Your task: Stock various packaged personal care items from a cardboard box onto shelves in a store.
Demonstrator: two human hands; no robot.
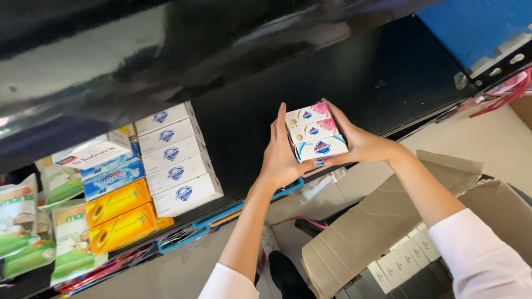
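Both my hands clasp a small stack of three soap boxes (316,133), two white-and-pink and one white-and-blue, over the black shelf (360,83). My left hand (280,158) presses the stack's left side with fingers upright. My right hand (357,141) cups its right side and back. The stack is held just above or on the shelf's bare part; I cannot tell if it touches.
A row of white soap boxes (174,158) lies on the shelf at left, beside blue (111,177) and yellow boxes (119,213) and green packets (33,227). An open cardboard carton (377,227) with several white boxes (407,254) sits on the floor at lower right.
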